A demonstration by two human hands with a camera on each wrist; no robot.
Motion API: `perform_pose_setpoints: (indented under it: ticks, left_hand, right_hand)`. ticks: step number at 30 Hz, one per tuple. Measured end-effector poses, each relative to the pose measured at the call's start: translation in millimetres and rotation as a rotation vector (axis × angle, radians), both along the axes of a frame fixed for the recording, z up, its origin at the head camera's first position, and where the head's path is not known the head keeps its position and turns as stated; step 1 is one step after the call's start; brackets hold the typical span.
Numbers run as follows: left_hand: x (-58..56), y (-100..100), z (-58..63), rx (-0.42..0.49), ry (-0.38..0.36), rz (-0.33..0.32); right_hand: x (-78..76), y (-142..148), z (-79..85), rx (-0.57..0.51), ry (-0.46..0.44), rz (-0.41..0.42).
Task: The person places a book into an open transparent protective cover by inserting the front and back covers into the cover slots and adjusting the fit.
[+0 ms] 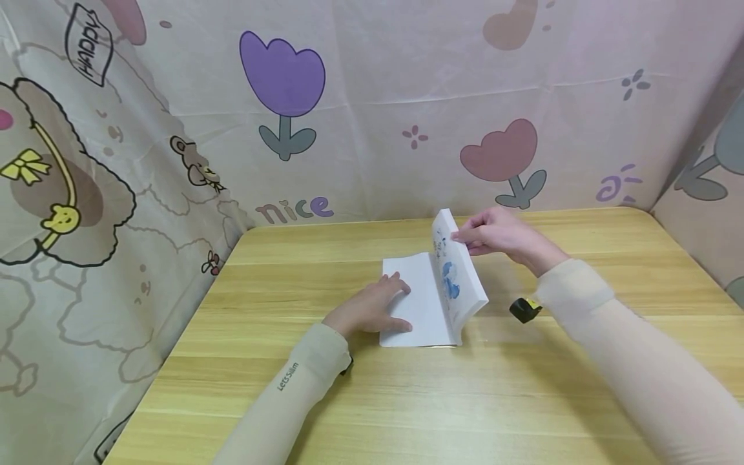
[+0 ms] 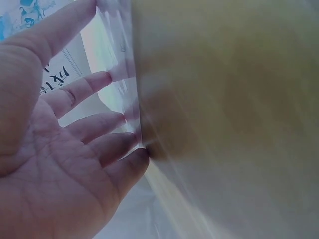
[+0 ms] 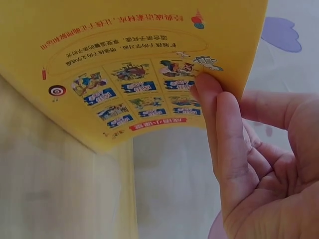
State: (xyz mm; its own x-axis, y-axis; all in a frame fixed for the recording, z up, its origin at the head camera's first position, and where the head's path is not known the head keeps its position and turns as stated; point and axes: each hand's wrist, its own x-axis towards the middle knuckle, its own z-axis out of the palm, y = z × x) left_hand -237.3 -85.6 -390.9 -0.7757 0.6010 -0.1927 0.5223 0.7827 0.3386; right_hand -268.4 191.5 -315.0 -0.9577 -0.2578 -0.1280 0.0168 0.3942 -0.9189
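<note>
Clearly, the right hand (image 1: 500,236) pinches the raised right side of an open book (image 1: 462,274), while the left hand (image 1: 372,306), fingers spread, rests on its left page (image 1: 424,310).

The head view cuts off the tabletop's (image 1: 407,413) near edge. The right sleeve (image 1: 633,355) partly covers a black-and-yellow object (image 1: 524,310); the left sleeve (image 1: 276,407) nearly hides a dark object (image 1: 347,367). The writing (image 1: 440,243) inside the book (image 1: 427,300) is too small to read there.
</note>
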Motion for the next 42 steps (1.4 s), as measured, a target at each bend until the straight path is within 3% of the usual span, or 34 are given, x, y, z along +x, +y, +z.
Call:
perform_pose_setpoints:
  ticks: [13,18,23,25,26,30,32,34,42]
  left_hand:
    - [-2.4,-6,0.7,0.027,-0.029,0.001]
    - [-4.9,-10,0.1,0.107,-0.019,-0.020]
    - [-8.1,-11,-0.6,0.269,0.007,0.044]
    - [-8.5,-10,0.0,0.382,-0.068,0.106]
    - [-8.6,-10,0.5,0.473,-0.158,0.132]
    - [-8.4,-10,2.0,0.837,-0.630,0.257]
    - [-9.0,-11,1.3,0.944,-0.786,0.301]
    - [-9.1,-13,1.3,0.981,-0.829,0.321]
    - [-8.6,-18,0.4,0.952,-0.802,0.342]
  right_hand:
    - [-0.8,-26,2.5,0.016,0.044,0.001]
    - [0.0,-39,3.7,0.055,0.060,-0.013]
    - [0.4,-54,3.6,0.107,0.083,-0.014]
    - [-0.2,-59,2.0,0.107,0.090,-0.013]
    - [-0.7,-61,1.0,0.108,0.096,-0.010]
    - [-4.0,-71,-4.4,0.135,0.115,-0.003]
    - [-5.5,-77,-7.2,0.150,0.117,-0.005]
    - [-5.9,-82,-9.9,0.160,0.113,-0.013]
    - [-1.5,-105,-19.6,0.254,0.135,-0.040]
